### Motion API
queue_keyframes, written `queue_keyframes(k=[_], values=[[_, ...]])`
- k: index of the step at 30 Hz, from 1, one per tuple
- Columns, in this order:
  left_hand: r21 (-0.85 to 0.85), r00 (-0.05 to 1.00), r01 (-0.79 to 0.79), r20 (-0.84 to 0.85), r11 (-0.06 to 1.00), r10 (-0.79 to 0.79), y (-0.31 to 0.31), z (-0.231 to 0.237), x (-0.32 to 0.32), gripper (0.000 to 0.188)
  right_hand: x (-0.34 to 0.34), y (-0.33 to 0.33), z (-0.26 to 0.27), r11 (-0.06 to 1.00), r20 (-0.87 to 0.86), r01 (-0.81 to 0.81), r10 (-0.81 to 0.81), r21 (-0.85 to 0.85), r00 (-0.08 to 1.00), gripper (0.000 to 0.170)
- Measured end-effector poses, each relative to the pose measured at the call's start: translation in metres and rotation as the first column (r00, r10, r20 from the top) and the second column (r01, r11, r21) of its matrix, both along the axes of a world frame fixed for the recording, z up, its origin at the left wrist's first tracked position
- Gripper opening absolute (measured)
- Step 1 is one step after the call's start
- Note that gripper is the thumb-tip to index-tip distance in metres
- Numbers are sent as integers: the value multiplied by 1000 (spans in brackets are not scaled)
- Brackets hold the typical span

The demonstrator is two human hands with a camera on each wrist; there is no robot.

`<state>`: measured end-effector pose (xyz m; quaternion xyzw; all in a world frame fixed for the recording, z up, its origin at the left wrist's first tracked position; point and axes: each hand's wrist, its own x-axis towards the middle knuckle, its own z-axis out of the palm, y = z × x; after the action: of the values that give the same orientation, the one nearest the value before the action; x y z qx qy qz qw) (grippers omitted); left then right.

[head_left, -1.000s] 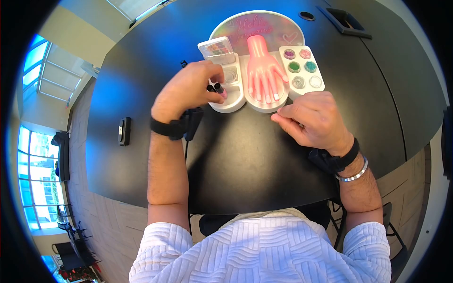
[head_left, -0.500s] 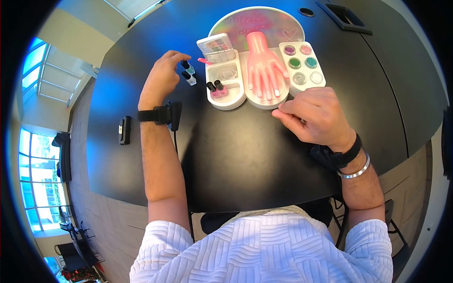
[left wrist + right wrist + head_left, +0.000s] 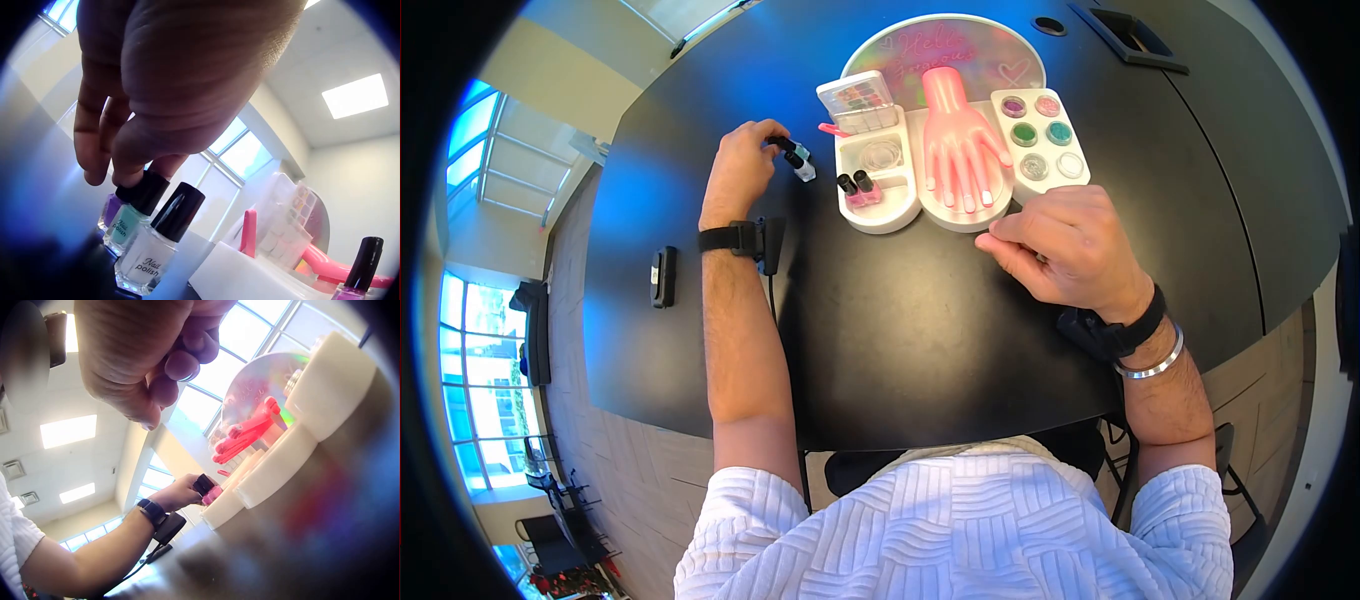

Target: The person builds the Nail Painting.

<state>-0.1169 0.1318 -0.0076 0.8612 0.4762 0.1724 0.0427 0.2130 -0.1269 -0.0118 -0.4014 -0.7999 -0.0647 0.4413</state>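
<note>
My left hand [image 3: 743,168] is left of the white display stand, at small nail polish bottles. In the left wrist view, thumb and fingertips of that hand [image 3: 181,81] pinch the black cap of a teal bottle [image 3: 124,225]. A white bottle [image 3: 147,257] stands beside it, with a purple bottle [image 3: 111,211] behind, partly hidden. My right hand [image 3: 1075,248] hangs loosely curled, holding nothing, near the stand's front right; the right wrist view also shows this hand [image 3: 140,353]. Two pink bottles [image 3: 864,197] sit in the stand's left tray.
The stand carries a pink model hand [image 3: 958,140], a raised clear-lidded palette [image 3: 858,98], a rounded backboard [image 3: 990,60] and several glitter pots [image 3: 1024,135] at its right. A small black object [image 3: 663,278] lies on the dark table [image 3: 900,350] at the left.
My left hand moved from the stand's left tray out to the bottles at the left, then lowered slightly and pinched a cap. Two pink bottles were left in the tray. My right hand has barely moved.
</note>
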Motion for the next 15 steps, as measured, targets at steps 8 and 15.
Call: queue_keyframes(k=[8,15], values=[[133,987,-116,128,984,99,-10,23,-2,19,0,0,1,1000,-1,-8,8,-6,1000,22],[241,968,13,240,970,-73,-56,73,27,20,1,0,1,1000,2,-13,13,-10,1000,20]])
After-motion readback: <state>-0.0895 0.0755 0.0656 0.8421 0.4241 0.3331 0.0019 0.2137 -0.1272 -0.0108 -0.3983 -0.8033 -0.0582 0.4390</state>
